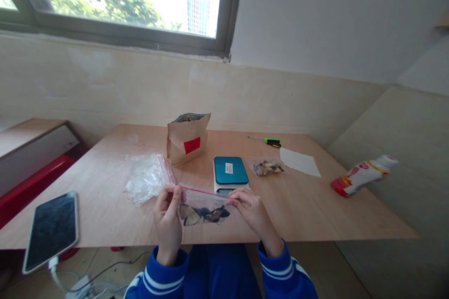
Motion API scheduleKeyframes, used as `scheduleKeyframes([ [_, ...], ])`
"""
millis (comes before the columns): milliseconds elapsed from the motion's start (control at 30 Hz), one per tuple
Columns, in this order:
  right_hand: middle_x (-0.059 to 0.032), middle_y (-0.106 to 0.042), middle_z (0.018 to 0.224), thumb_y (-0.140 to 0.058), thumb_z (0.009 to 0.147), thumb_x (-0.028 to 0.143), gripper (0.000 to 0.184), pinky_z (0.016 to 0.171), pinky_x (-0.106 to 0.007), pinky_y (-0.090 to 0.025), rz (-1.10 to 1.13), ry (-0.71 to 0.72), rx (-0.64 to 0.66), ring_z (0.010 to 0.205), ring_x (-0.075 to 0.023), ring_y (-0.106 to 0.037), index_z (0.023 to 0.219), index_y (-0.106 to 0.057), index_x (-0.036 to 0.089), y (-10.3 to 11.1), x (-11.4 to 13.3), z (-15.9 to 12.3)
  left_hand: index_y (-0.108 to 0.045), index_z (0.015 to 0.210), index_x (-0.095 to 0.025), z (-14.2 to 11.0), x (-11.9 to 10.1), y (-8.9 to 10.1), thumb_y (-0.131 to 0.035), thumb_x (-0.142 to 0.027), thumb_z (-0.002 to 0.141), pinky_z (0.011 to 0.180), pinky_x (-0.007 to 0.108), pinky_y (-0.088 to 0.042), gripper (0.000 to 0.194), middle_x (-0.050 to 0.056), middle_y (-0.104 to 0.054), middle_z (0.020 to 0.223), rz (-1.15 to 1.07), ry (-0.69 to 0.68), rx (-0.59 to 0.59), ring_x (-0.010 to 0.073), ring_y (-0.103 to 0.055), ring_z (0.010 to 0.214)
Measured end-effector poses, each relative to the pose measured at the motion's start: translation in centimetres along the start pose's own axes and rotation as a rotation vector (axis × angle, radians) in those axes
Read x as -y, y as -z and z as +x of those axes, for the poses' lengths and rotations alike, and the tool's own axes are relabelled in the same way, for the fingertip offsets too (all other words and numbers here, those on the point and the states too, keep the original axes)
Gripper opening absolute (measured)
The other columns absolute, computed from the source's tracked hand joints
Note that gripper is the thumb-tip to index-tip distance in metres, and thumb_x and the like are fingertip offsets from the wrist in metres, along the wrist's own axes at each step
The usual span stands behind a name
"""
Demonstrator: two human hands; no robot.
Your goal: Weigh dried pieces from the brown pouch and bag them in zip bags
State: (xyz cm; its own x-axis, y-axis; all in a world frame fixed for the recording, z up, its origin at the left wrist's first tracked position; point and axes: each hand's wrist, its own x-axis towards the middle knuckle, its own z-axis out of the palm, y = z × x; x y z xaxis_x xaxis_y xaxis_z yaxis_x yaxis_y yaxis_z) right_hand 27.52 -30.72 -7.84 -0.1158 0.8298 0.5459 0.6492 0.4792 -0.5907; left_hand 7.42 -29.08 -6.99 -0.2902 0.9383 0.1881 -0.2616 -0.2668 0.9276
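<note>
A clear zip bag [205, 214] with a red strip along its top and dark and pale dried pieces inside is stretched between my hands, above the table's front edge. My left hand [169, 217] pinches its upper left corner. At the upper right corner, the fingers of my right hand [250, 210] are closed on the same strip. Just behind the bag sits a kitchen scale [230, 170] with a teal top, its display partly covered by my right fingers. To the left lies a pile of clear zip bags [147, 180].
A brown paper pouch [188, 140] stands open behind the scale. A filled zip bag [267, 167], white paper [300, 162] and screwdrivers [271, 142] lie to the right. A bottle [363, 176] stands far right. A tablet [54, 224] with a cable overhangs the table's front left edge.
</note>
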Motion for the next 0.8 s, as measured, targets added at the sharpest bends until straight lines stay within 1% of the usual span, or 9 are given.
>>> scheduleKeyframes([
  [133, -0.0007, -0.069, 0.066, -0.048, 0.092, 0.044, 0.039, 0.067, -0.027, -0.046, 0.05, -0.094, 0.03, 0.071, -0.0168, -0.063, 0.065, -0.069, 0.023, 0.5, -0.2, -0.4, -0.054, 0.066, -0.016, -0.1, 0.4, 0.1, -0.064, -0.038, 0.078, 0.053, 0.019, -0.035, 0.027, -0.004, -0.047, 0.059, -0.054, 0.018, -0.001, 0.0083, -0.042, 0.056],
  [200, -0.0017, -0.07, 0.068, -0.047, 0.091, 0.047, 0.04, 0.068, -0.028, -0.048, 0.125, -0.134, 0.014, 0.073, -0.0178, -0.064, 0.068, -0.07, 0.024, 0.3, -0.1, -0.7, -0.053, 0.065, -0.017, -0.1, 0.4, 0.0, -0.065, -0.037, 0.077, 0.053, 0.018, -0.036, 0.026, -0.004, -0.046, 0.058, -0.091, 0.029, -0.052, 0.0078, -0.042, 0.056],
  [300, -0.0054, -0.073, 0.086, -0.054, 0.084, 0.055, 0.036, 0.076, -0.032, -0.053, 0.352, -0.232, 0.019, 0.085, -0.0207, -0.067, 0.087, -0.07, 0.022, -1.1, 0.1, -1.4, -0.05, 0.064, -0.017, -0.1, 0.5, -0.5, -0.068, -0.034, 0.073, 0.053, 0.016, -0.037, 0.027, -0.005, -0.044, 0.059, -0.199, 0.057, -0.194, 0.0062, -0.042, 0.055],
  [367, -0.0086, -0.072, 0.096, -0.064, 0.075, 0.057, 0.044, 0.079, -0.034, -0.055, 0.46, -0.32, -0.007, 0.09, -0.0232, -0.068, 0.1, -0.065, 0.02, -2.4, 0.2, -1.9, -0.05, 0.065, -0.018, 0.0, 0.8, -1.1, -0.069, -0.033, 0.071, 0.056, 0.016, -0.04, 0.026, -0.006, -0.045, 0.061, -0.259, 0.077, -0.258, 0.0054, -0.045, 0.056],
  [500, -0.0089, -0.073, 0.091, -0.071, 0.071, 0.051, 0.041, 0.08, -0.038, -0.056, 0.569, -0.465, -0.118, 0.086, -0.0246, -0.069, 0.096, -0.061, 0.02, -2.9, -0.6, -1.8, -0.058, 0.075, -0.017, -0.1, 2.0, -2.0, -0.066, -0.04, 0.074, 0.067, 0.021, -0.047, 0.024, -0.002, -0.058, 0.07, -0.247, 0.175, -0.182, 0.0087, -0.056, 0.066],
  [567, -0.0077, -0.073, 0.089, -0.073, 0.07, 0.047, 0.039, 0.079, -0.037, -0.056, 0.597, -0.529, -0.181, 0.084, -0.0238, -0.07, 0.095, -0.062, 0.019, -1.2, -1.9, -1.1, -0.064, 0.09, -0.016, 0.1, 2.5, -2.0, -0.061, -0.046, 0.078, 0.075, 0.028, -0.049, 0.032, 0.004, -0.066, 0.087, -0.141, 0.24, -0.058, 0.0148, -0.062, 0.082],
  [633, -0.0069, -0.073, 0.089, -0.076, 0.067, 0.045, 0.041, 0.075, -0.034, -0.057, 0.577, -0.612, -0.291, 0.082, -0.0225, -0.069, 0.096, -0.063, 0.019, 1.4, -4.1, 0.0, -0.061, 0.108, -0.017, 0.8, 2.9, -1.7, -0.059, -0.048, 0.079, 0.085, 0.035, -0.048, 0.042, 0.01, -0.065, 0.108, 0.022, 0.24, 0.044, 0.0205, -0.061, 0.101],
  [700, -0.0078, -0.073, 0.091, -0.077, 0.064, 0.047, 0.047, 0.066, -0.031, -0.057, 0.569, -0.692, -0.406, 0.077, -0.0217, -0.069, 0.097, -0.064, 0.017, 4.6, -7.2, 1.2, -0.054, 0.121, -0.02, 2.1, 3.1, -1.1, -0.063, -0.045, 0.077, 0.092, 0.039, -0.046, 0.052, 0.011, -0.059, 0.122, 0.192, 0.15, 0.089, 0.0231, -0.056, 0.112],
  [800, -0.0097, -0.072, 0.091, -0.079, 0.056, 0.05, 0.05, 0.058, -0.028, -0.055, 0.531, -0.748, -0.46, 0.074, -0.0209, -0.068, 0.088, -0.066, 0.014, 8.8, -12.1, 2.8, -0.046, 0.13, -0.021, 5.1, 3.0, -0.2, -0.063, -0.045, 0.077, 0.094, 0.044, -0.045, 0.061, 0.014, -0.05, 0.132, 0.393, -0.041, 0.088, 0.0258, -0.052, 0.117],
])
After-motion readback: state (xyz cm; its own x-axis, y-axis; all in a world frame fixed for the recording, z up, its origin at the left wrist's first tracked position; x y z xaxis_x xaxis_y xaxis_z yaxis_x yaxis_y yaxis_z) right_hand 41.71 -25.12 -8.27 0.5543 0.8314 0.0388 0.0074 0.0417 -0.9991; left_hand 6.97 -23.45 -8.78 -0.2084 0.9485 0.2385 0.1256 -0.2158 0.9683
